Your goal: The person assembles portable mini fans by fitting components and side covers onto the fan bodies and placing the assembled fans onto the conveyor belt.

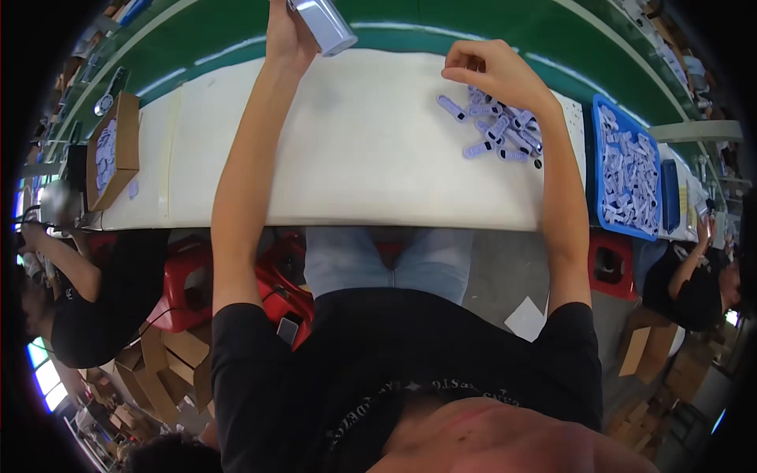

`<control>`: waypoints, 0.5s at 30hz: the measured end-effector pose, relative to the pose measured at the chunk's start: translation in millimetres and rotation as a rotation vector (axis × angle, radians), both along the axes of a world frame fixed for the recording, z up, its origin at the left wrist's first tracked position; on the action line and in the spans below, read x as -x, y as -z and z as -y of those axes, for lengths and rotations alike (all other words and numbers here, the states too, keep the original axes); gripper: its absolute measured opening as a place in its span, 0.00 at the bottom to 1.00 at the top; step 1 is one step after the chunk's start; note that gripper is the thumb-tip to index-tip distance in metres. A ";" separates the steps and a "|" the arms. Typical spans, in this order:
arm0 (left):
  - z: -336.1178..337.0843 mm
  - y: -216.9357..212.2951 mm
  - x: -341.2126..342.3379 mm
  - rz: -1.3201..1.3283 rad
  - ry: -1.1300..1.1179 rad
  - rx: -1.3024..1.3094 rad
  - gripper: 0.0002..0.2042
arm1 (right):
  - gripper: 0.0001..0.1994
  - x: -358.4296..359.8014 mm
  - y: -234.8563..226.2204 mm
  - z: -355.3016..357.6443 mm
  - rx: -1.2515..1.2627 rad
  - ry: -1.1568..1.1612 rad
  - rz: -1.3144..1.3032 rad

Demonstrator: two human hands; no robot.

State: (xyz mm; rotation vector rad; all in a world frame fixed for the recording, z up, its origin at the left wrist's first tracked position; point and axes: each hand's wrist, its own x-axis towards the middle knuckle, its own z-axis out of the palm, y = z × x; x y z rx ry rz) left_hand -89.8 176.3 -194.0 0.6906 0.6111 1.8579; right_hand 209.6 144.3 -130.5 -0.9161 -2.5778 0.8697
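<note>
Upper centre of the frame, a silver device point(323, 25) is being gripped by the left hand point(288, 39); the right hand point(493, 72), fingers pinched, is picking at the loose lilac parts point(497, 130), many remaining on the bench point(355, 150).

I see pale lilac small plastic parts point(497, 126) on the cream-white table point(355, 150), more lilac ones in a bright blue tray point(597, 158). Silver-grey device point(323, 25). Dark green belt point(473, 20) with white stripes. Brown cardboard box point(124, 150). Red stools point(185, 284). Black T-shirt point(441, 355), light blue jeans point(386, 264).
</note>
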 end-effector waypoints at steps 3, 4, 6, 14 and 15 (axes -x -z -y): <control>3.8 13.6 0.2 0.145 0.771 -0.132 0.31 | 0.09 4.3 19.3 10.5 -0.027 0.027 0.121; 8.1 12.9 -5.5 0.146 0.770 -0.114 0.31 | 0.09 4.1 23.8 14.2 -0.085 0.039 0.168; 19.1 14.8 -25.1 0.086 0.766 -0.057 0.30 | 0.09 4.0 29.3 19.8 -0.207 0.059 0.259; 59.3 -6.5 -77.4 -0.069 0.619 0.135 0.26 | 0.12 12.9 19.3 22.6 0.079 0.255 -0.484; 56.9 -2.3 -76.6 -0.065 0.615 0.135 0.26 | 0.12 13.8 20.8 21.9 0.080 0.251 -0.480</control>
